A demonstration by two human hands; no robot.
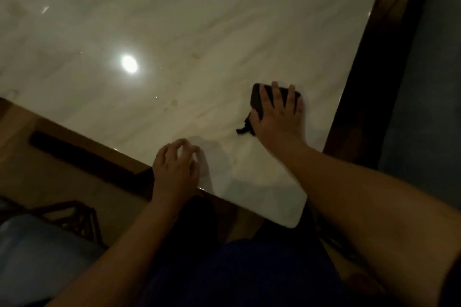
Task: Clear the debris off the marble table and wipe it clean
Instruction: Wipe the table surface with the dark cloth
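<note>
Right hand (277, 114) lay flat, fingers spread, pressing black rounded-rectangular pad (283, 96) onto pale veined marble tabletop (212, 20) near its right edge. Left hand (174, 169) sat at near edge, fingers curled; grasp indeterminate through blur. Brownish spots (174, 101) lay left of pad, beside bright lamp reflection (129, 64).

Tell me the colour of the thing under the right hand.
The object is black, clearest in the head view.

Head view, single: worn high, close in, facing steeply down over the near corner of the marble table (174, 20); frame tilted.
</note>
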